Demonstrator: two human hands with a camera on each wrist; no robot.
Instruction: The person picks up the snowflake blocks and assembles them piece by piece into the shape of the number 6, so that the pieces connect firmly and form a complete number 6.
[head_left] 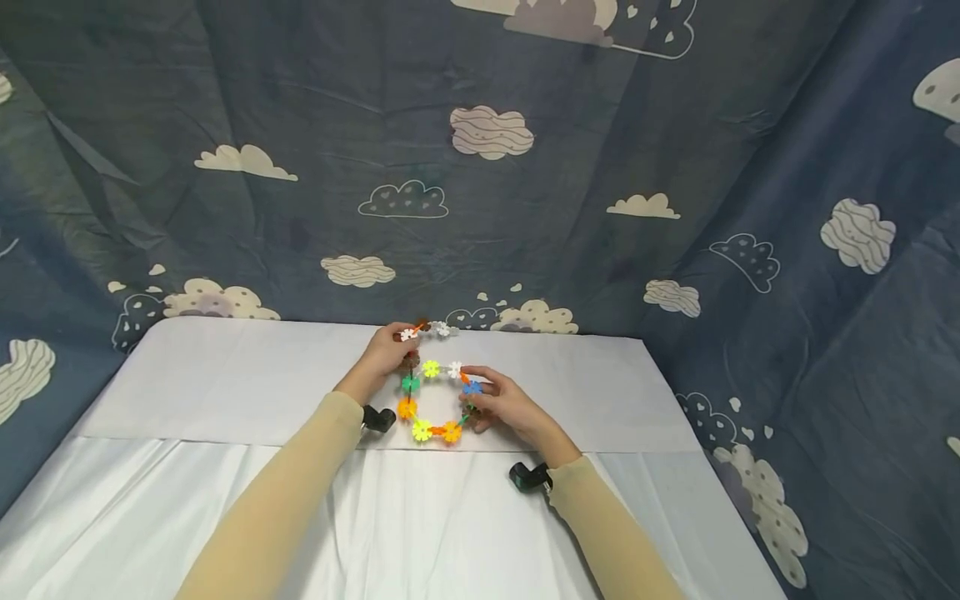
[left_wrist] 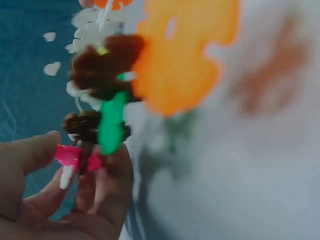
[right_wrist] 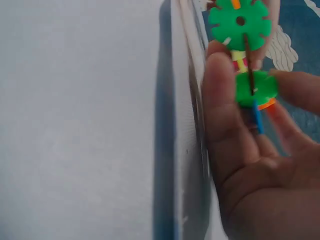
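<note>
A ring of interlocking plastic snowflake discs (head_left: 422,430) in yellow, orange, green, blue and white hangs between the two hands in the head view. My left hand (head_left: 382,358) grips its upper left side. Close by in the left wrist view, a pink disc (left_wrist: 67,155) sits between thumb and fingers, with brown and green discs (left_wrist: 112,125) above it. My right hand (head_left: 510,410) holds the ring's right side near a blue disc (head_left: 472,387). In the right wrist view its fingers surround a green disc (right_wrist: 257,87). Several white and orange discs (head_left: 442,329) extend beyond the left fingertips.
A white cloth-covered table (head_left: 225,383) lies under both hands. A dark blue curtain (head_left: 360,150) with cloud prints stands behind it and along the right. Black wrist devices (head_left: 528,477) are on both forearms.
</note>
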